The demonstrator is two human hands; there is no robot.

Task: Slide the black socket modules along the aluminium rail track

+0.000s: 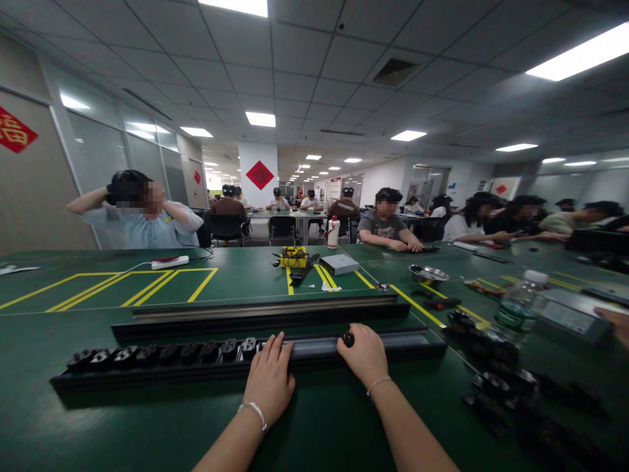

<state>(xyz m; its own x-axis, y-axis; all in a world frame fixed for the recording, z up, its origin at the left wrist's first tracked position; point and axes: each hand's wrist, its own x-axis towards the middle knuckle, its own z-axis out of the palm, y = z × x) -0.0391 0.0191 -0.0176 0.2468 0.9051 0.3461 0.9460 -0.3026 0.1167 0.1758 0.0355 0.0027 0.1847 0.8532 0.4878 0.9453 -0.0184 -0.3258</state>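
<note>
A long black channel rail (pixel 319 357) lies across the green table in front of me. In its left half sits a row of small black plug-like blocks (pixel 170 354), a few showing pale metallic or white tops. My left hand (pixel 270 377) rests on the rail beside the last block, fingers stretched out over its edge. Above the rail's right half, my right hand (pixel 364 354) pinches a small round-looking black part (pixel 348 337); the fingers hide most of it, and I cannot tell whether it touches the rail. Both wrists wear bracelets.
A second black rail (pixel 265 314) lies just beyond. At right are loose black parts (pixel 535 400), a water bottle (pixel 521 301), a grey metal box (pixel 572 314) and a steel bowl (pixel 428 273). Farther back are a yellow item with cables (pixel 293 257) and seated people.
</note>
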